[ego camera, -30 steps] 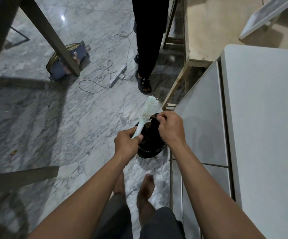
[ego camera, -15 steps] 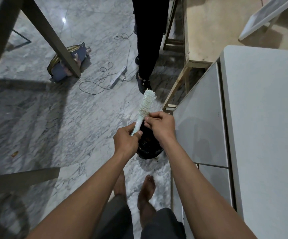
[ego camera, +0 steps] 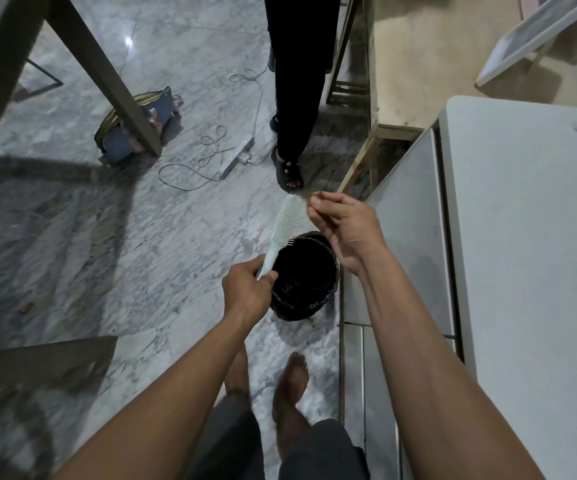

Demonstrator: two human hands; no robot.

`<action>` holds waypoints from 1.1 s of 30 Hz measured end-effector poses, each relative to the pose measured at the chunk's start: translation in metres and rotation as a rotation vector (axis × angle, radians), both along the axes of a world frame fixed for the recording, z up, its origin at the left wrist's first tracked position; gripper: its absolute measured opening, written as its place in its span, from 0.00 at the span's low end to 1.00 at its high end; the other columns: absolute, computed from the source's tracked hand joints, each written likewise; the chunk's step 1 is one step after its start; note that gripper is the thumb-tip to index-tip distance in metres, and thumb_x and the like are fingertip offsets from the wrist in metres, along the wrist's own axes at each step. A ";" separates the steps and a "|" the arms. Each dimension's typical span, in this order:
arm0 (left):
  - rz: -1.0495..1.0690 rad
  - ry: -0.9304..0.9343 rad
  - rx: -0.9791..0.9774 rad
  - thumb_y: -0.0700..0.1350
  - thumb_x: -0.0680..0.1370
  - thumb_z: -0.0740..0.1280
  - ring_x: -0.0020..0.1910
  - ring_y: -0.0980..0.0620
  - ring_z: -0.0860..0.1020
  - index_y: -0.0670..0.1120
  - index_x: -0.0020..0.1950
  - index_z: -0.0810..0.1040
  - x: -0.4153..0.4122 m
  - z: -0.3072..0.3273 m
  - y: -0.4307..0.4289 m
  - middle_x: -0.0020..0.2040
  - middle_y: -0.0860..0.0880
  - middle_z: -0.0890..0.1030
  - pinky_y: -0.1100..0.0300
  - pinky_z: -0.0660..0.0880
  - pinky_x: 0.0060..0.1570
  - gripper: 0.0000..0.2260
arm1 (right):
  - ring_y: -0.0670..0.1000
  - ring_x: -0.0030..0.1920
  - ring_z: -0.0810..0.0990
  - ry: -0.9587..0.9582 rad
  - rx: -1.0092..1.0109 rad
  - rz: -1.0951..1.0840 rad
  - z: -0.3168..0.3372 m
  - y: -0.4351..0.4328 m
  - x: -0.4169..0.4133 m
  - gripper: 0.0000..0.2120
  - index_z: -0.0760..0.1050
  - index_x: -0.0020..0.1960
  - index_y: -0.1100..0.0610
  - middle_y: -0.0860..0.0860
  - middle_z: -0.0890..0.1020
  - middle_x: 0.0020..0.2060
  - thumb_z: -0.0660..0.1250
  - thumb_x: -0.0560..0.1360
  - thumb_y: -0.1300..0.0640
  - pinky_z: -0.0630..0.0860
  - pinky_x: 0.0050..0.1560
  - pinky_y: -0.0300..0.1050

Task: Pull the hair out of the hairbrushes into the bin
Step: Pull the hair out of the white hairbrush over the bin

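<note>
My left hand (ego camera: 247, 292) grips the handle of a pale mint hairbrush (ego camera: 286, 222), whose head points up and away over the floor. A small black bin (ego camera: 318, 304) lined with a dark bag stands on the marble floor just right of that hand, under the brush. My right hand (ego camera: 344, 226) is raised beside the brush head, thumb and forefinger pinched together. Whether strands of hair are in the pinch is too fine to see.
A white cabinet top (ego camera: 529, 258) and its grey front (ego camera: 408, 237) fill the right side. Another person's leg and sandal (ego camera: 289, 168) stand just beyond the brush. A power strip with cable (ego camera: 237, 156), a blue bag (ego camera: 134, 133) and a slanted table leg (ego camera: 107, 77) lie left.
My right hand has left the brush base over the bin and risen to the brush tip, fingers pinched. The bin's opening, covered before, is now in view.
</note>
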State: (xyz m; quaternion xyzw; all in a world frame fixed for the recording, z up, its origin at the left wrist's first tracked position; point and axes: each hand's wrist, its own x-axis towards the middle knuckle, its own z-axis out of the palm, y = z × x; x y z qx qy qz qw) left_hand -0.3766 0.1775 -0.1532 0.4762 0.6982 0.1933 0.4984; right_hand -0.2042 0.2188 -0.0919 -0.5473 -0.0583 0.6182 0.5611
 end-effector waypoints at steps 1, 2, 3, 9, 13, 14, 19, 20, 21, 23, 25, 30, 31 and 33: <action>0.014 -0.014 -0.003 0.41 0.78 0.70 0.39 0.53 0.79 0.50 0.65 0.81 -0.001 0.001 0.001 0.42 0.52 0.82 0.70 0.71 0.32 0.15 | 0.49 0.36 0.84 0.006 -0.019 -0.030 -0.002 -0.001 0.004 0.05 0.80 0.45 0.66 0.55 0.85 0.34 0.70 0.74 0.74 0.84 0.43 0.38; 0.032 -0.031 -0.007 0.41 0.78 0.70 0.40 0.51 0.80 0.50 0.65 0.80 -0.001 0.001 0.002 0.42 0.53 0.82 0.67 0.73 0.35 0.16 | 0.49 0.36 0.84 -0.018 -0.056 -0.054 -0.006 -0.002 0.009 0.05 0.80 0.45 0.66 0.55 0.85 0.34 0.70 0.74 0.74 0.84 0.41 0.38; 0.050 -0.050 -0.015 0.41 0.78 0.70 0.42 0.48 0.82 0.50 0.66 0.80 -0.002 0.002 0.003 0.42 0.53 0.82 0.63 0.77 0.38 0.17 | 0.49 0.36 0.84 -0.066 -0.105 -0.064 -0.011 -0.004 0.012 0.05 0.80 0.45 0.65 0.56 0.85 0.36 0.71 0.74 0.73 0.84 0.39 0.38; 0.095 -0.143 -0.068 0.41 0.77 0.71 0.45 0.49 0.84 0.48 0.67 0.79 -0.006 -0.005 0.007 0.48 0.50 0.86 0.50 0.82 0.50 0.18 | 0.51 0.42 0.85 -0.582 -0.438 0.155 -0.074 -0.016 0.020 0.04 0.85 0.44 0.56 0.55 0.86 0.49 0.78 0.71 0.63 0.84 0.37 0.42; 0.099 -0.186 -0.102 0.40 0.77 0.71 0.43 0.50 0.83 0.47 0.68 0.78 -0.009 -0.007 0.006 0.45 0.49 0.86 0.52 0.81 0.48 0.18 | 0.57 0.49 0.84 -0.810 -0.540 0.256 -0.095 -0.017 0.015 0.09 0.80 0.44 0.55 0.54 0.85 0.49 0.79 0.69 0.60 0.83 0.54 0.55; 0.097 -0.189 -0.107 0.40 0.77 0.71 0.42 0.50 0.83 0.47 0.68 0.78 -0.009 -0.007 0.007 0.44 0.50 0.85 0.51 0.81 0.48 0.19 | 0.59 0.50 0.84 -0.833 -0.548 0.260 -0.096 -0.018 0.014 0.10 0.77 0.41 0.54 0.54 0.84 0.48 0.79 0.69 0.60 0.83 0.54 0.57; 0.087 -0.201 -0.118 0.40 0.78 0.70 0.41 0.50 0.83 0.46 0.68 0.78 -0.013 -0.008 0.008 0.42 0.50 0.85 0.57 0.80 0.44 0.18 | 0.59 0.47 0.84 -0.936 -0.550 0.355 -0.104 -0.015 0.018 0.04 0.82 0.42 0.54 0.55 0.85 0.45 0.69 0.74 0.59 0.84 0.51 0.56; 0.083 -0.203 -0.120 0.40 0.78 0.70 0.41 0.51 0.82 0.46 0.68 0.78 -0.013 -0.008 0.008 0.42 0.49 0.85 0.57 0.80 0.43 0.18 | 0.59 0.47 0.83 -0.939 -0.547 0.370 -0.102 -0.015 0.019 0.08 0.84 0.45 0.55 0.55 0.85 0.46 0.66 0.74 0.60 0.84 0.51 0.55; 0.075 -0.205 -0.122 0.40 0.78 0.70 0.41 0.51 0.82 0.46 0.68 0.78 -0.012 -0.007 0.008 0.42 0.49 0.85 0.56 0.81 0.44 0.18 | 0.59 0.47 0.83 -0.940 -0.544 0.383 -0.102 -0.015 0.020 0.12 0.85 0.48 0.55 0.55 0.85 0.47 0.63 0.74 0.62 0.83 0.52 0.55; 0.060 -0.209 -0.122 0.40 0.78 0.70 0.41 0.50 0.82 0.46 0.68 0.78 -0.010 -0.006 0.009 0.43 0.49 0.85 0.52 0.81 0.48 0.18 | 0.58 0.49 0.83 -0.937 -0.538 0.379 -0.101 -0.014 0.022 0.14 0.85 0.51 0.55 0.54 0.85 0.48 0.61 0.74 0.63 0.82 0.55 0.54; 0.047 -0.216 -0.121 0.40 0.78 0.70 0.41 0.50 0.82 0.46 0.67 0.79 -0.006 -0.004 0.011 0.44 0.48 0.85 0.49 0.81 0.50 0.17 | 0.58 0.48 0.82 -0.946 -0.533 0.376 -0.100 -0.014 0.022 0.14 0.84 0.50 0.57 0.54 0.85 0.47 0.61 0.74 0.63 0.82 0.54 0.54; 0.011 -0.230 -0.133 0.40 0.78 0.71 0.41 0.51 0.83 0.45 0.67 0.78 -0.001 0.002 0.013 0.43 0.49 0.85 0.48 0.81 0.51 0.17 | 0.59 0.45 0.84 -0.888 -0.502 0.390 -0.099 -0.014 0.016 0.13 0.82 0.48 0.63 0.57 0.85 0.46 0.60 0.72 0.62 0.85 0.48 0.59; -0.002 -0.234 -0.139 0.40 0.78 0.71 0.41 0.51 0.83 0.45 0.67 0.78 0.000 0.003 0.013 0.43 0.50 0.85 0.49 0.81 0.50 0.17 | 0.59 0.49 0.84 -0.866 -0.469 0.399 -0.100 -0.014 0.015 0.16 0.82 0.53 0.62 0.56 0.85 0.50 0.60 0.71 0.62 0.84 0.50 0.59; -0.029 -0.244 -0.160 0.40 0.78 0.71 0.39 0.52 0.82 0.45 0.66 0.79 0.001 0.008 0.014 0.42 0.50 0.85 0.53 0.80 0.45 0.16 | 0.56 0.52 0.83 -0.759 -0.358 0.397 -0.100 -0.011 0.012 0.23 0.78 0.66 0.56 0.55 0.82 0.58 0.60 0.73 0.63 0.84 0.48 0.52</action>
